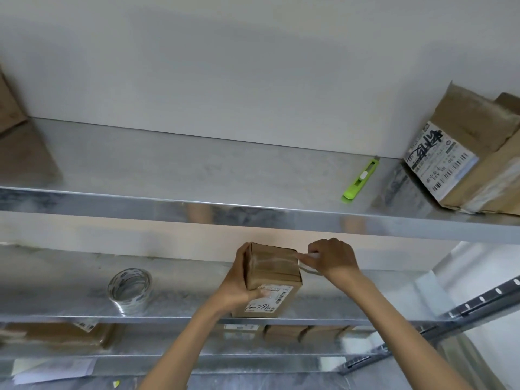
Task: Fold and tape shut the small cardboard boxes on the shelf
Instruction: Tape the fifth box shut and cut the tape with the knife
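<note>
A small cardboard box (271,274) with a white label stands on the middle metal shelf (70,288). Clear tape runs across its top. My left hand (239,282) grips the box's left side, thumb on the front label. To the right of the box, my right hand (330,258) pinches the loose end of the clear tape strip (302,256) at the box's top right edge. A roll of clear tape (130,289) stands on the same shelf, to the left of the box.
On the upper shelf lie a green utility knife (360,180) and, at the far right, a large labelled cardboard box (472,159). Another box (11,108) sits at the far left. Several small boxes (304,333) line the lower shelf.
</note>
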The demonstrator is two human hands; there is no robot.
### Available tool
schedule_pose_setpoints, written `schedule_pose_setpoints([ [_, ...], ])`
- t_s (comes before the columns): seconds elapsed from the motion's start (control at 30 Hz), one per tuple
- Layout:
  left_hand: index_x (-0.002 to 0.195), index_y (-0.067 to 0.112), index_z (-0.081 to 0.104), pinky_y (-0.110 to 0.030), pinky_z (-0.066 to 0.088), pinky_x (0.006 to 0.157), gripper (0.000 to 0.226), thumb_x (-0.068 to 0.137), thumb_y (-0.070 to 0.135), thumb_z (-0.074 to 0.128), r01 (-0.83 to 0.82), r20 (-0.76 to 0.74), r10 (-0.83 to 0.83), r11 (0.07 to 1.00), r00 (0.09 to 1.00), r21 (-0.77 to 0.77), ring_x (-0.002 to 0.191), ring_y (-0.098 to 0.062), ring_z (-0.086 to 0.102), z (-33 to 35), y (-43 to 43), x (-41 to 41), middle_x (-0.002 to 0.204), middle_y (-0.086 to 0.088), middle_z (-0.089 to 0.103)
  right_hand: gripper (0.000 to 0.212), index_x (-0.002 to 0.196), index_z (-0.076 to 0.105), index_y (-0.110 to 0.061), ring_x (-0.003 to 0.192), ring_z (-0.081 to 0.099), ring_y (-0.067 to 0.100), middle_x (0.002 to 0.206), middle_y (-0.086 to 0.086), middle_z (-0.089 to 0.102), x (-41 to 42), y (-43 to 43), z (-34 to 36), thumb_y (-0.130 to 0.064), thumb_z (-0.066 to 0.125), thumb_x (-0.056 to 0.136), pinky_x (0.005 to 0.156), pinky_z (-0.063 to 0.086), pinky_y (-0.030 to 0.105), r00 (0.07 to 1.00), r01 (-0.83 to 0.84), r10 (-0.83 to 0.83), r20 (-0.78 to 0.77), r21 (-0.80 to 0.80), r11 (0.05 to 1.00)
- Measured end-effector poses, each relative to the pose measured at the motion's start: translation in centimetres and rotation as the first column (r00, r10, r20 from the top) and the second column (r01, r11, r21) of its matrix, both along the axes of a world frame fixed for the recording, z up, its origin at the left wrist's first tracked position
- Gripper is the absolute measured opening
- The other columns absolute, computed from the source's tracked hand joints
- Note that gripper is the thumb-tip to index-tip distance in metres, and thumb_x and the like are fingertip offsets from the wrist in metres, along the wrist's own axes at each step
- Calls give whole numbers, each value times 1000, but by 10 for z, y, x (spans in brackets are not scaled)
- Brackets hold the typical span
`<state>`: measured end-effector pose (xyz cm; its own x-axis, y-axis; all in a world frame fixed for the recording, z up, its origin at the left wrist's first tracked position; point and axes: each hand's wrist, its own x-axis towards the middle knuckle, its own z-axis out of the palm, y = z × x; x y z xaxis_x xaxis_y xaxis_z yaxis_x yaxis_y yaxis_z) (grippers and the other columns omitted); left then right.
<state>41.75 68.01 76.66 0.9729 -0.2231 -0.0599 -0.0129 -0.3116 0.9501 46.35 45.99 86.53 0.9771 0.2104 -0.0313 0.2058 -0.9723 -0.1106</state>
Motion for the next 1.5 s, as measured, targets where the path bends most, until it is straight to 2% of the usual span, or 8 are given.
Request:
schedule_pose_setpoints([
  [0.4, 133, 46, 15, -31, 50, 95, 106, 56, 35, 87, -13, -92, 4, 995, 996, -97, 120, -10, 53, -3, 17, -5, 130, 10, 48, 64, 50, 29, -16, 48, 37, 15, 49, -1, 34, 10, 20, -35, -67, 53, 81, 51, 26, 28, 996, 63, -58, -64, 85, 994],
  [0.57, 144, 27, 7, -33, 30, 112, 120, 54, 61, 79, 141, -258, -125, 989, 958, 43, 137, -14, 26, 28, 25, 12, 148, 4, 26, 62, 52, 32, -16, 52, 42, 17, 51, -1, 38, 13, 15, -38, -66, 52, 83, 52, 27, 28, 995, 74, -67, -80, 87, 993],
  [0.67, 143, 13, 18, -29, 42, 97, 101, 71, 62, 68, -83, -393, 119, 991, 912, 108, 120, -16, 46, 55, 4, 21, 136, -1, 43, 62, 51, 32, -15, 52, 41, 17, 50, -2, 38, 12, 21, -37, -65, 52, 84, 51, 26, 28, 996, 64, -59, -73, 66, 996],
  [0.77, 134, 11, 27, -34, 46, 91, 94, 68, 61, 71, -367, -209, 440, 876, 873, 314, 117, -24, 51, 51, -30, 16, 129, -3, 47, 62, 50, 34, -16, 57, 44, 19, 51, -3, 39, 12, 23, -37, -64, 52, 85, 52, 26, 27, 994, 77, -72, -81, 59, 995],
  [1.1, 123, 12, 45, -10, 41, 58, 26, 98, 19, 47, -508, -232, 493, 861, 838, -4, 89, -16, 54, 32, -17, 19, 109, -5, 58, 61, 50, 34, -17, 53, 46, 16, 50, -4, 43, 11, 24, -49, -65, 53, 83, 56, 32, 27, 976, 163, -122, -178, 241, 957],
  [1.27, 139, 9, 32, -40, 36, 107, 40, 100, 19, 38, -244, -316, 283, 957, 905, 158, 127, -28, 42, 41, -1, 29, 140, -11, 43, 61, 51, 37, -17, 56, 49, 18, 51, -3, 47, 9, 24, -50, -66, 52, 82, 58, 35, 28, 966, 199, -147, -214, 241, 950],
  [1.37, 150, 11, -3, -51, -3, 117, 71, 97, 30, 39, 49, -54, -15, 701, 998, 711, 145, -27, -16, 60, -13, 26, 158, -10, -14, 60, 51, 35, -16, 54, 47, 17, 51, -4, 45, 7, 21, -49, -64, 53, 83, 57, 33, 29, 962, 216, -164, -220, 234, 948],
  [1.5, 150, 13, 2, -60, -1, 114, 108, 75, 55, 67, 184, -60, -284, 430, 957, 884, 146, -28, 0, 63, -47, 24, 158, -8, 6, 53, 52, 42, -17, 53, 47, 15, 52, -4, 49, 6, 20, -49, -57, 55, 86, 54, 33, 28, 955, 241, -183, -233, 249, 938],
])
